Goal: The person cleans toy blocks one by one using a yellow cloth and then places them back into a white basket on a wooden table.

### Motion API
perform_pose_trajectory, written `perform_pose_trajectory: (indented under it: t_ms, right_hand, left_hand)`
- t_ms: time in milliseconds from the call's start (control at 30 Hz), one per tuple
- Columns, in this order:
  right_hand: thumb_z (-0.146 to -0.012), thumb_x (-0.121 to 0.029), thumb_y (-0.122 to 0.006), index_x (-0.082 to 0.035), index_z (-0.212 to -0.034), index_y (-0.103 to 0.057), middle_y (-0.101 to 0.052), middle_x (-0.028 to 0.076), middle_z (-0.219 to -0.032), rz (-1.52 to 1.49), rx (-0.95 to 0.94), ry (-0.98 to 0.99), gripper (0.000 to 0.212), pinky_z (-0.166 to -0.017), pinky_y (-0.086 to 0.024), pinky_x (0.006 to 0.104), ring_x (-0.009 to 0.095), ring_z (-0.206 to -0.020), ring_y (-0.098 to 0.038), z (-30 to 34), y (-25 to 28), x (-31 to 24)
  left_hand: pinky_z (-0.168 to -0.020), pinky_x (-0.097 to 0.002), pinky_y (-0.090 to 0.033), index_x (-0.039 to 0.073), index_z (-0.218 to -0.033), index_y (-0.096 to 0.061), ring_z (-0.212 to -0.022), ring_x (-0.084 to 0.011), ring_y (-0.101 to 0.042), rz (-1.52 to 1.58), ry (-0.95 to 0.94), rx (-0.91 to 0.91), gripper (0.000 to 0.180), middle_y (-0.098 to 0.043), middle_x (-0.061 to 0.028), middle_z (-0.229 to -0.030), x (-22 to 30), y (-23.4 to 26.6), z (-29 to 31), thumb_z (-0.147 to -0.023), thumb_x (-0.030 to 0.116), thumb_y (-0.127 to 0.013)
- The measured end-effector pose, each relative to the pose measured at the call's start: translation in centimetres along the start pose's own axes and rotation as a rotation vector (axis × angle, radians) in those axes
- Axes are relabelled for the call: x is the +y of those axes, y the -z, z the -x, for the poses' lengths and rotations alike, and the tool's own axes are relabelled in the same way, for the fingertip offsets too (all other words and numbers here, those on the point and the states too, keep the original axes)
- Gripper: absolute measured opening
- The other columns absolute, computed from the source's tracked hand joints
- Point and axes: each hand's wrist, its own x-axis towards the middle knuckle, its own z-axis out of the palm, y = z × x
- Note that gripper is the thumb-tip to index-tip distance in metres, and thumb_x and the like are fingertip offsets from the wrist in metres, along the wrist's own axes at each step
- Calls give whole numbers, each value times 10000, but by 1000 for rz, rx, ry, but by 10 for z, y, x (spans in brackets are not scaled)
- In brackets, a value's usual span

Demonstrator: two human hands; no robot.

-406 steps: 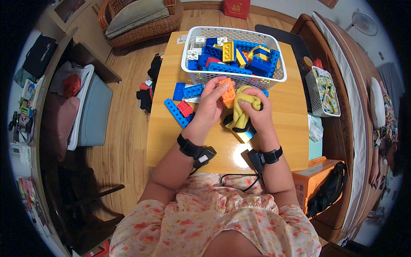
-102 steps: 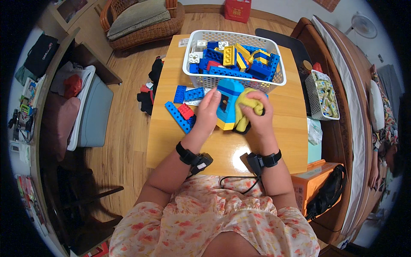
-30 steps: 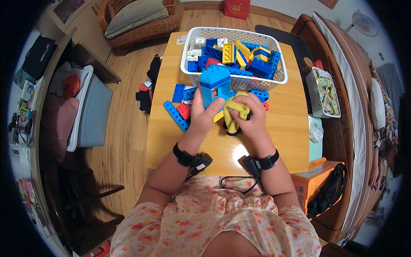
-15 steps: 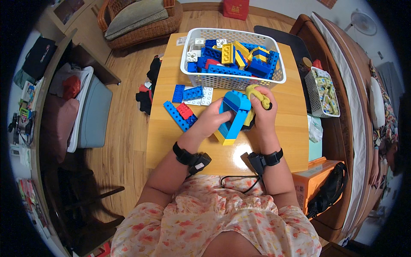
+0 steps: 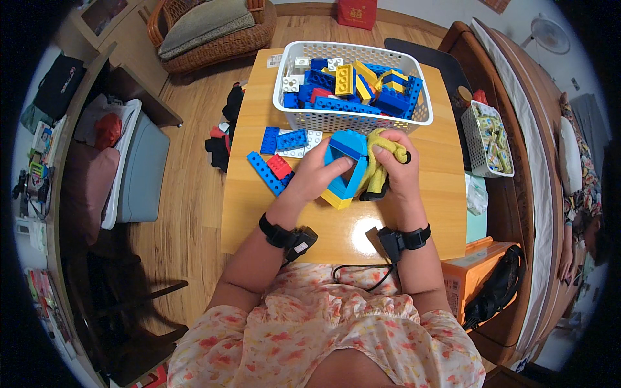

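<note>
Above the middle of the table, my left hand (image 5: pixel 315 172) grips a block build (image 5: pixel 349 182) of light blue and darker blue toy bricks with a yellow end. Its thumb reaches into the opening in the build. My right hand (image 5: pixel 402 165) is closed on a yellow-green cloth (image 5: pixel 373 169) with dark edging, bunched against the build's right side. Left of my hands lie a long blue beam (image 5: pixel 264 172) and a red brick (image 5: pixel 279 167). A blue brick (image 5: pixel 292 140) rests on a white studded plate (image 5: pixel 314 141) just beyond.
A white perforated basket (image 5: pixel 358 121) full of blue, yellow, white and red bricks stands at the table's far side. Right of the table are a smaller basket (image 5: pixel 490 139) of packets and an orange box (image 5: pixel 479 268). A wicker chair (image 5: pixel 217 48) stands far left.
The block build has turned and shifted slightly left in my left hand. More of the cloth now shows, spread along its right side under my right hand.
</note>
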Motion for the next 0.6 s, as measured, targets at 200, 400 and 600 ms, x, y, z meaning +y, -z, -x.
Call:
perform_pose_trajectory:
  t_ms: [200, 400, 600]
  right_hand:
    - [-833, -97, -762, -28, -984, -648, -649, 29, -977, 105, -41, 26, 202, -788, -492, 264, 111, -891, -596, 1, 0, -1]
    - [-837, -98, -757, -27, -991, -648, -647, 33, -975, 129, -40, 76, 202, -794, -491, 267, 117, -903, -593, 3, -2, 0]
    - [-861, -96, -730, -36, -1000, -647, -640, 12, -966, 12, 21, -6, 173, -779, -484, 249, 95, -876, -583, 2, -5, 1]
  left_hand:
    - [-787, -372, -538, 23, -1230, -585, -903, -319, -703, -557, -152, 182, 467, -705, -196, -989, 10, 1, -1, -828, 235, -692]
    - [-797, -377, -540, 27, -1257, -576, -926, -331, -703, -586, -137, 162, 503, -708, -201, -1001, 17, 0, 1, -815, 232, -701]
    - [-837, -349, -530, 21, -1266, -572, -937, -268, -699, -465, -162, 95, 514, -712, -157, -1037, 5, 3, -1, -799, 186, -710]
